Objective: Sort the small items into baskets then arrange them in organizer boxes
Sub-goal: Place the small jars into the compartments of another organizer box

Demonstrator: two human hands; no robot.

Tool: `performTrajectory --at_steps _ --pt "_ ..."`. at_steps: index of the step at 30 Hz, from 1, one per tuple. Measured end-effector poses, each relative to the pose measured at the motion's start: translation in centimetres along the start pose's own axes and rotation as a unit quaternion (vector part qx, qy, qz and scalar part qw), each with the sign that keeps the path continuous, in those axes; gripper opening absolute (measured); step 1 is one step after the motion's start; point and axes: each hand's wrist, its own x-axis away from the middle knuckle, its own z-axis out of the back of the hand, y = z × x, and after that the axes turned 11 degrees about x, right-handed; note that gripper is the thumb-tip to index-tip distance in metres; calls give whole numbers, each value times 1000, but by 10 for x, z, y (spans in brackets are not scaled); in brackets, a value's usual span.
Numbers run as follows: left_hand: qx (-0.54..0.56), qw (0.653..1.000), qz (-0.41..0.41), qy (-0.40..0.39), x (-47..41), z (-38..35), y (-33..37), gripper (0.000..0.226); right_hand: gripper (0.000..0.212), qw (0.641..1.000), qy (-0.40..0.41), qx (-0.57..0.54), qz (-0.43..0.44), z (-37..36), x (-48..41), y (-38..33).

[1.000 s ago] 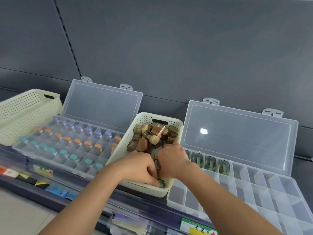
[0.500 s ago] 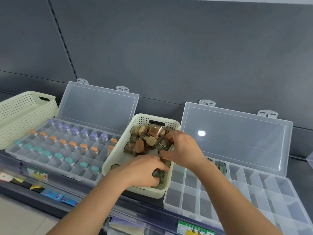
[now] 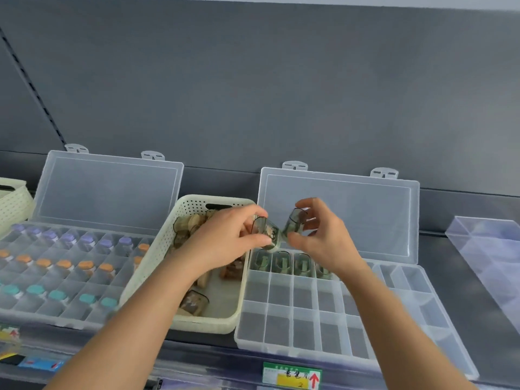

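The left grip [image 3: 225,237] pinches a small smoky clear jar [image 3: 266,232] between thumb and fingers, the jar tipped on its side. The right grip [image 3: 323,235] pinches a second jar [image 3: 294,222] the same way, tilted toward the first. The two jars are close together between the grips, the lower ends nearly touching; whether they meet cannot be told.

Just below both grips is the back row of the box [image 3: 281,344]. Its four leftmost cells each hold an upright jar [image 3: 282,263], and the fourth is partly hidden by the right wrist. The cells nearer the person, under the right forearm, hold nothing. The open lid [image 3: 365,215] stands behind the right grip.

Under the left grip and wrist sits the basket [image 3: 213,322], touching the box's left edge. More jars with brownish contents are piled at its far end [image 3: 191,223], and one lies alone near its front [image 3: 194,302].

Left of the left forearm lies a second box [image 3: 42,316], lid open, with rows of purple [image 3: 67,237], orange [image 3: 63,264] and teal [image 3: 57,295] caps. A second basket [image 3: 14,204] shows far to the left.

Well right of the right grip, a clear panel [image 3: 492,249] rests on the shelf [image 3: 439,249]. A green and yellow label [image 3: 292,375] hangs on the shelf edge below the right forearm.
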Motion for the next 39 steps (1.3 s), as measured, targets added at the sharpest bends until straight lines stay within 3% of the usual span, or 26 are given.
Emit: performTrajectory --at_steps 9,22,29,39 --pt "-30 994 -90 -56 -48 -79 52 50 49 993 32 92 -61 70 26 64" --pt "-189 969 -127 -97 -69 -151 64 54 38 954 -69 275 -93 83 49 105" --pt "-176 972 -105 -116 -66 -159 55 58 44 943 -123 298 -83 76 43 116" --pt "-184 969 -101 -129 -65 -156 59 47 39 941 -125 303 -79 75 35 118"
